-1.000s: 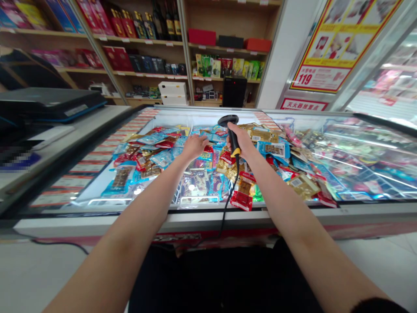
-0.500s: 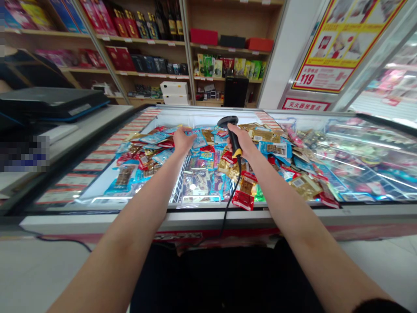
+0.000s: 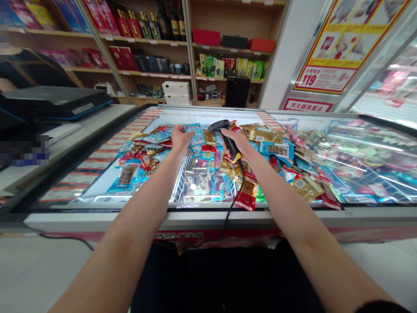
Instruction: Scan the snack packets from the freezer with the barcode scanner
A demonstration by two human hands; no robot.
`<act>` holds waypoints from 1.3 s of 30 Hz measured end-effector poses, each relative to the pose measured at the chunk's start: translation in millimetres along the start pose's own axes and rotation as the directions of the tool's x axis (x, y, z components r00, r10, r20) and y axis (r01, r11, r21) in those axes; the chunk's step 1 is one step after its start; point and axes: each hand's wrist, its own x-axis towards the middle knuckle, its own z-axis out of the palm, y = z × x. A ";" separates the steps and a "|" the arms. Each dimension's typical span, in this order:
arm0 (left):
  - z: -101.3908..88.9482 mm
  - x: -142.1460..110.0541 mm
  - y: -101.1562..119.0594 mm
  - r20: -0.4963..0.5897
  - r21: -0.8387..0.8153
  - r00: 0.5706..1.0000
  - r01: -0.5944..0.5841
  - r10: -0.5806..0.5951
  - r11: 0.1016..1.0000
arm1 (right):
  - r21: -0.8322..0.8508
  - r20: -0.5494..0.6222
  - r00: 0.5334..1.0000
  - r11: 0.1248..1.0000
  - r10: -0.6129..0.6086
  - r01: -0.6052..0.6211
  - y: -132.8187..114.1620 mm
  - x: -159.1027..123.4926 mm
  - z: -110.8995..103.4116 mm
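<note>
My right hand [image 3: 237, 144] is closed around a black and yellow barcode scanner [image 3: 230, 142], whose head tilts left toward the other hand. A black cable hangs from its grip down over the front edge. My left hand [image 3: 180, 138] pinches a blue snack packet [image 3: 195, 134] by its left side, just left of the scanner's head. Beneath both hands lies a heap of blue, red and gold snack packets on the glass top of a chest freezer [image 3: 110, 198]. A red and brown packet [image 3: 246, 195] lies near the front edge, below my right hand.
On the left a counter holds a dark flat device [image 3: 58, 101]; part of a person shows behind it. Shelves [image 3: 156, 41] with boxes and bottles stand beyond the freezer. Toward the right, more packaged goods [image 3: 368, 165] show under the glass. A red and yellow poster [image 3: 350, 48] hangs behind.
The blue packet is now lifted in my left hand. The scanner has swung left, its head tilting toward the packet.
</note>
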 end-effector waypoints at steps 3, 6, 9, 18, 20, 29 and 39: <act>0.5 1.3 -0.7 -0.011 0.006 1.000 -0.005 0.005 1.000 | -0.006 0.028 1.000 1.000 0.013 -0.013 -0.4 -2.7 3.1; 0.9 1.9 -1.1 -0.012 -0.004 1.000 -0.002 0.002 1.000 | -0.004 0.055 0.998 0.999 0.040 -0.040 -1.1 -4.7 5.0; 1.3 1.7 -1.0 -0.016 -0.017 1.000 0.006 -0.006 1.000 | -0.002 0.082 0.996 0.999 0.041 -0.041 -0.6 -5.1 5.2; 1.4 1.3 0.9 -0.043 -0.030 0.999 0.031 -0.032 0.999 | -0.018 0.133 0.991 0.999 0.029 -0.027 0.5 -3.8 3.5; 1.3 2.0 0.3 -0.047 -0.027 0.999 0.026 -0.028 0.999 | -0.024 0.133 0.991 0.999 0.030 -0.027 -0.4 -4.8 4.2; 1.5 7.5 -5.6 -0.030 -0.024 1.000 0.006 -0.007 1.000 | -0.028 0.142 0.989 0.999 0.033 -0.030 -1.0 -5.3 3.2; -0.9 8.5 -3.6 -0.050 -0.001 0.999 0.000 0.000 1.000 | -0.023 0.139 0.990 0.999 0.033 -0.030 -2.0 -5.3 3.3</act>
